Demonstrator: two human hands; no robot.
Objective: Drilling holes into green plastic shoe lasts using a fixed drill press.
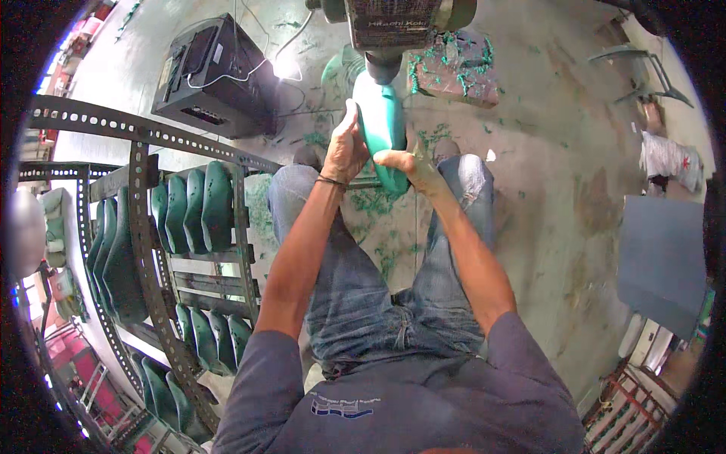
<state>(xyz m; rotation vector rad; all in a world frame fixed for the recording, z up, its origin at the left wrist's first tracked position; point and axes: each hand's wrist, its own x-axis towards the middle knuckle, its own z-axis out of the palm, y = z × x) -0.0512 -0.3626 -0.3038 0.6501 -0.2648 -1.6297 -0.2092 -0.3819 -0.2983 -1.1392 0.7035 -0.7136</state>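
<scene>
Both hands clamped on a teal form [380, 125], held upright above the knees with its top end pressed against the machine head [384, 66]. Left hand [344, 150] wrapped along the form's left edge, fingers [350, 113] closed and stretched up its side, thin band at the wrist. Right hand [412, 166] gripping the lower right part, thumb laid across the front, remaining fingers hidden behind. Teal shavings [372, 203] scattered over the floor [560, 174] beneath and on a block [457, 72] beside the machine. To the left, a slotted metal rack [144, 219] loaded with rows of similar green forms [200, 208]. Behind it, a black box [215, 76] with a white cable.
</scene>
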